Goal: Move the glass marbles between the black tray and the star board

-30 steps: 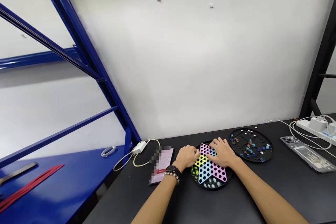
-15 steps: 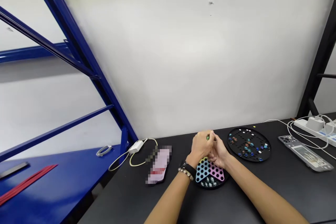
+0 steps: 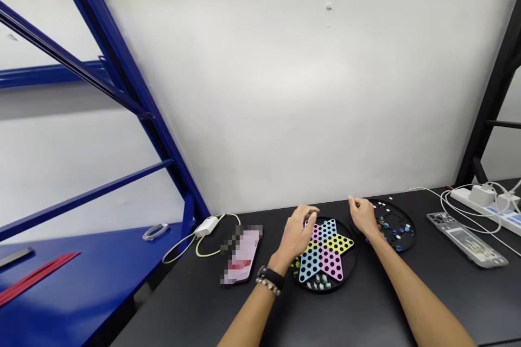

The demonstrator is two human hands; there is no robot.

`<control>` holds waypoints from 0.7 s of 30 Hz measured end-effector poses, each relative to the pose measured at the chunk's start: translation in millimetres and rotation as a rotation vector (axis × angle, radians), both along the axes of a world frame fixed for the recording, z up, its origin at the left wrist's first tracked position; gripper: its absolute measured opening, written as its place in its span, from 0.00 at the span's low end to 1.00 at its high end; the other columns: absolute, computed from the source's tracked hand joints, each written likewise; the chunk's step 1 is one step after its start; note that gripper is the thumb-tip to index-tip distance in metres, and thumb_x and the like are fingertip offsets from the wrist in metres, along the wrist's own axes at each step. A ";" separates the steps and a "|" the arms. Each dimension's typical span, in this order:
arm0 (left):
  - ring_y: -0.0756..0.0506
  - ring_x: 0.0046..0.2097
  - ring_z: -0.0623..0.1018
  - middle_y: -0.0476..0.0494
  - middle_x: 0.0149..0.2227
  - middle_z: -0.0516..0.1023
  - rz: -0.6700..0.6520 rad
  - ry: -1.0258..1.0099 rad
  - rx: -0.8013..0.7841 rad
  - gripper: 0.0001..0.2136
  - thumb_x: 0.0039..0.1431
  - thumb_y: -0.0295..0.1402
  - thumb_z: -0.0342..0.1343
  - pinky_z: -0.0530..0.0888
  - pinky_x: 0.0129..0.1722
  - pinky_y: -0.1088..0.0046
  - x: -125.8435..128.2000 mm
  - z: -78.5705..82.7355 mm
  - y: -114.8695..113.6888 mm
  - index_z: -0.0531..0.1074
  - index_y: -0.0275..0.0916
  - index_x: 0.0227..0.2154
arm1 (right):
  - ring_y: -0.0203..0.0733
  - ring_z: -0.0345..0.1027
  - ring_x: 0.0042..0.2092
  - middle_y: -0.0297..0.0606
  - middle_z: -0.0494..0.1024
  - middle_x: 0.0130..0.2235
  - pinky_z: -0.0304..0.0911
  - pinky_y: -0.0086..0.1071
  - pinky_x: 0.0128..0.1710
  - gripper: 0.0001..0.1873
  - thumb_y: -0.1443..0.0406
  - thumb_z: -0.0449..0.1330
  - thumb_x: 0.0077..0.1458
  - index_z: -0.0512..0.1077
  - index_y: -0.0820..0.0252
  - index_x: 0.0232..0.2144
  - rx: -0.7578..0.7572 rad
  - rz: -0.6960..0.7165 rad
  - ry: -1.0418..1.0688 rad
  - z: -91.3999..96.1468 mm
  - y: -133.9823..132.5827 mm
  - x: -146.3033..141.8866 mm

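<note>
A round black tray holds a star-shaped Chinese checkers board with pink, blue and yellow points full of holes. Pale marbles lie along its near rim, and yellow-green marbles sit at its left side, partly behind my wrist. Over the board's upper left, my left hand hangs with thumb and fingers apart, nothing visible in them. My right hand is closed above the left edge of a second round black tray; a small dark green marble shows at its fingers.
Scattered marbles lie in the second tray. A pink phone and a white adapter with cable are left. On the right are a grey phone and a power strip with looped cables. The wall rises behind the table.
My hands were together over the board and have parted. The right hand has moved right to the second tray; the left has shifted slightly left and down, uncovering the board.
</note>
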State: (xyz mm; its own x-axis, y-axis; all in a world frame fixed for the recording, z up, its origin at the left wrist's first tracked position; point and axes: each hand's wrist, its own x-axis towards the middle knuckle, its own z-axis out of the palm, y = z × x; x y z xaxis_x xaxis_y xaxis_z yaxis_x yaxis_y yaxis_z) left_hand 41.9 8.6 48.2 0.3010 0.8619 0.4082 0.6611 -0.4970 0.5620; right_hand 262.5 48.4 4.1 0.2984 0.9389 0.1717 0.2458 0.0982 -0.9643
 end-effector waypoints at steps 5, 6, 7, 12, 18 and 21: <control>0.43 0.47 0.75 0.45 0.44 0.76 0.126 0.263 -0.103 0.14 0.66 0.33 0.43 0.70 0.50 0.66 -55.6 -24.4 -10.5 0.75 0.44 0.42 | 0.46 0.70 0.35 0.43 0.76 0.29 0.56 0.35 0.36 0.18 0.57 0.51 0.60 0.70 0.57 0.22 -0.222 -0.204 -0.814 -8.8 1.5 45.8; 0.43 0.48 0.75 0.45 0.45 0.75 0.133 0.320 -0.131 0.14 0.65 0.34 0.44 0.70 0.49 0.66 -58.9 -26.7 -11.3 0.75 0.45 0.43 | 0.48 0.70 0.38 0.45 0.77 0.32 0.56 0.37 0.38 0.17 0.58 0.51 0.60 0.72 0.57 0.25 -0.227 -0.206 -0.875 -11.2 1.7 47.3; 0.43 0.48 0.74 0.45 0.46 0.75 0.137 0.371 -0.154 0.14 0.65 0.35 0.45 0.70 0.49 0.66 -59.3 -27.8 -11.3 0.76 0.45 0.44 | 0.49 0.70 0.41 0.45 0.78 0.35 0.56 0.39 0.41 0.15 0.59 0.51 0.60 0.73 0.57 0.27 -0.213 -0.214 -0.920 -13.3 2.0 47.0; 0.39 0.50 0.73 0.44 0.47 0.74 0.165 0.474 -0.215 0.11 0.62 0.38 0.51 0.69 0.48 0.63 -44.1 -22.5 2.0 0.78 0.46 0.39 | 0.51 0.66 0.47 0.46 0.77 0.44 0.54 0.43 0.46 0.13 0.60 0.51 0.61 0.73 0.58 0.40 -0.083 -0.202 -0.943 -14.7 1.4 30.4; 0.38 0.49 0.74 0.45 0.45 0.76 0.142 0.452 -0.321 0.11 0.59 0.42 0.54 0.70 0.46 0.64 -48.0 -26.5 26.6 0.78 0.43 0.32 | 0.47 0.65 0.47 0.40 0.76 0.43 0.53 0.41 0.48 0.11 0.59 0.52 0.61 0.72 0.55 0.38 0.102 0.008 -0.845 -3.2 -12.3 -9.2; 0.39 0.49 0.74 0.45 0.44 0.77 0.114 0.442 -0.322 0.10 0.57 0.41 0.57 0.70 0.46 0.64 -51.6 -28.4 31.9 0.77 0.42 0.29 | 0.46 0.65 0.46 0.39 0.76 0.41 0.52 0.41 0.49 0.10 0.59 0.52 0.61 0.72 0.55 0.36 0.193 0.109 -0.798 1.8 -23.8 -31.2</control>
